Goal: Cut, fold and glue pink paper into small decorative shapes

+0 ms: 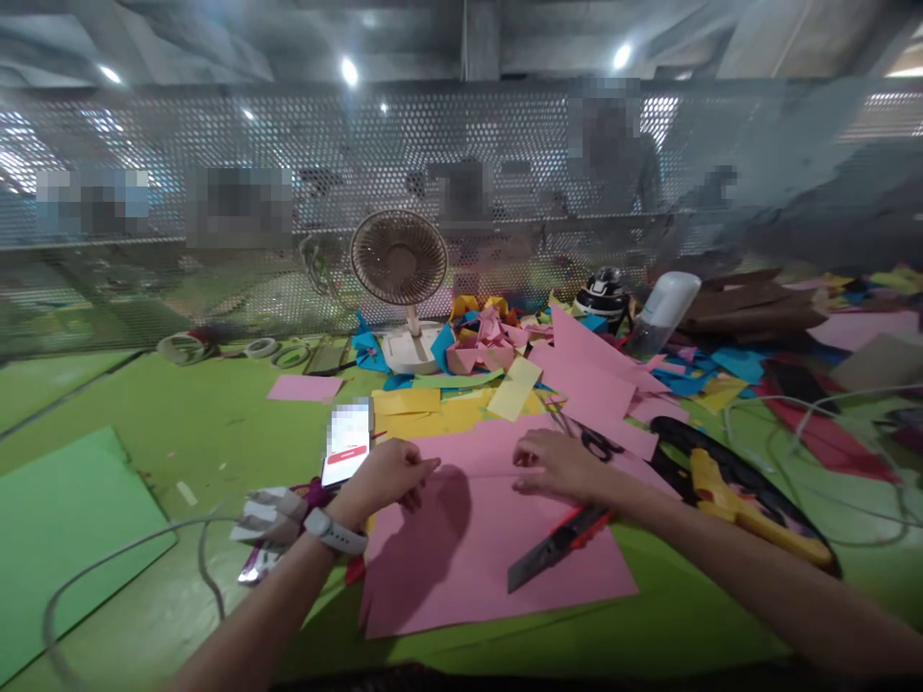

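One pink sheet [483, 524], front and center on the green counter [231, 423], with a box cutter [552, 550] lying right on top of it. Left hand [389, 471] at the sheet's left side, grip loosely curled; right hand [552, 466] toward the far right part, grip half-curled with a narrow gap. Can't tell about any actual pinch on the paper with either one, tbh. Scissors [597, 445] just past the right wrist, lit-up phone [349, 437] beside the left hand, white watch [336, 531] on the left wrist. Further back, a round fan [399, 259] next to a messy heap of paper scraps [490, 336], plus some tape rolls [261, 348] off to the left.
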Demonstrator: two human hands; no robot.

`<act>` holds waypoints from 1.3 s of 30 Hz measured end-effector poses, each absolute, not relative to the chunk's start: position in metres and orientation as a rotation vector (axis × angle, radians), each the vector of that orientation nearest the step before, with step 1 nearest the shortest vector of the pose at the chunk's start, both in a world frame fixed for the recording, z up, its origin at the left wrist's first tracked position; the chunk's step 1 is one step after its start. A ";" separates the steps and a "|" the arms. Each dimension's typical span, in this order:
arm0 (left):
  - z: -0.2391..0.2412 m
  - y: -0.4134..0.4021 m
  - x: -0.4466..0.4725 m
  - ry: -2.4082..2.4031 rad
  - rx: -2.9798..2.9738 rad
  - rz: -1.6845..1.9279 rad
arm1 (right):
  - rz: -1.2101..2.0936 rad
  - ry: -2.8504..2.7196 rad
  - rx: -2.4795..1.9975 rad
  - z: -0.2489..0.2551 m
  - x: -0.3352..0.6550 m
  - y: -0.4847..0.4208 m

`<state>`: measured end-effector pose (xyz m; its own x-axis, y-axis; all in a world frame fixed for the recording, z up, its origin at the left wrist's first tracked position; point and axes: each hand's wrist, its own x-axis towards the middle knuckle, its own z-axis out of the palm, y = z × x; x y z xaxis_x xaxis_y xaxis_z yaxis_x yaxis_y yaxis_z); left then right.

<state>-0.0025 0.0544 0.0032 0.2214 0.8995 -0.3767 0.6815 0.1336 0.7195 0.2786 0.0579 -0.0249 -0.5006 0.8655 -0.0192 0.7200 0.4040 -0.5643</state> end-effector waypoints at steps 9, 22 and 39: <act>-0.008 0.052 0.023 1.374 1.680 0.407 | 0.898 -2.255 -1.430 -0.040 0.270 0.050; -0.002 0.073 0.057 0.978 1.005 0.885 | 0.600 -1.965 -1.045 -0.021 0.263 0.034; -0.015 0.099 0.061 0.845 1.165 0.409 | 0.135 -2.345 -0.722 -0.028 0.292 0.062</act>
